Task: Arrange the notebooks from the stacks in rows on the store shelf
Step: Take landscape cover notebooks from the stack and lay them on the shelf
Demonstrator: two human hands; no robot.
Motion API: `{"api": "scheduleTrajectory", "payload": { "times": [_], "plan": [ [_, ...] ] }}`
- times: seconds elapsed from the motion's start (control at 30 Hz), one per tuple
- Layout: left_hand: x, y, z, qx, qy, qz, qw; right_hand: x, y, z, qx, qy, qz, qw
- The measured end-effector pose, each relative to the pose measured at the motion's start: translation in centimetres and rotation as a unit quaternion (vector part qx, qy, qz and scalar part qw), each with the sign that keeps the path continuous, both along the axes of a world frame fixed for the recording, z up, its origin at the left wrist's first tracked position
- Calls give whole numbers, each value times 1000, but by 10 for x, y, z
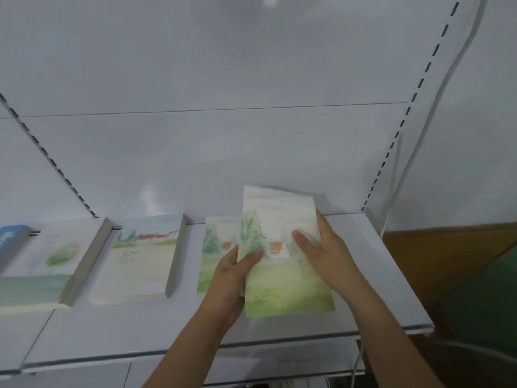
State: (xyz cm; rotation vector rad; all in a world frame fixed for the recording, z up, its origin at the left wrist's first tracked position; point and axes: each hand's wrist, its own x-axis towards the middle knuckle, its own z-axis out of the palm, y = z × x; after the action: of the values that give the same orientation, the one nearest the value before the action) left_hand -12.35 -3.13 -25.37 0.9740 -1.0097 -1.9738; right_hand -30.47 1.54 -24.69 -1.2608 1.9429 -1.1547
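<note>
Both hands, left (pixel 232 275) and right (pixel 321 253), grip a green notebook (pixel 282 264) between them above the shelf (pixel 363 275); another notebook (pixel 215 247) lies just beyond the left hand.

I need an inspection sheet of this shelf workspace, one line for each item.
Surface: white shelf, bare at right end.
Job's things: held notebook with tree cover, raised over a matching notebook; house-cover stack, green-oval stack, blue notebook lie in a row.
Clutter: nothing seen.
Grippers: left hand and right hand both grip the held notebook.
Cables: white cable hangs at right.
Surroundings: white back panel; brown and green floor.
</note>
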Motion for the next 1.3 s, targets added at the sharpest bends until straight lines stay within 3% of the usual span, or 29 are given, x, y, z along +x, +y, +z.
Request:
{"api": "scheduleTrajectory", "payload": {
  "times": [0.13,0.27,0.33,0.4,0.43,0.47,0.53,0.67,0.87,1.2,1.3],
  "plan": [
    [25,-5,9,-72,-91,19,993,26,-19,-7,-80,-107,-45,990],
    [57,-23,8,-196,-248,53,947,53,-50,-8,-81,-100,-69,989],
    [70,-31,2,-289,-367,20,884,60,-68,-15,-44,-34,-63,996],
    [77,-35,-11,-350,-505,-56,787,67,-80,-26,78,126,-27,989],
    [79,-33,-18,-358,-538,-107,755,70,-83,-31,142,203,-9,969],
    [79,-31,-27,-357,-554,-158,736,74,-83,-36,184,237,3,954],
    [77,-28,-42,-351,-570,-208,713,80,-82,-43,207,209,16,956],
    [69,-44,-42,-367,-573,-153,717,82,-86,-33,195,136,1,971],
    [67,-55,-39,-352,-567,-172,725,83,-95,-21,172,4,-40,984],
    [77,-61,-35,-373,-579,-173,704,82,-103,-19,174,-47,-45,983],
    [75,-60,-35,-379,-585,-174,696,82,-103,-20,196,2,-22,980]
  ]
}}
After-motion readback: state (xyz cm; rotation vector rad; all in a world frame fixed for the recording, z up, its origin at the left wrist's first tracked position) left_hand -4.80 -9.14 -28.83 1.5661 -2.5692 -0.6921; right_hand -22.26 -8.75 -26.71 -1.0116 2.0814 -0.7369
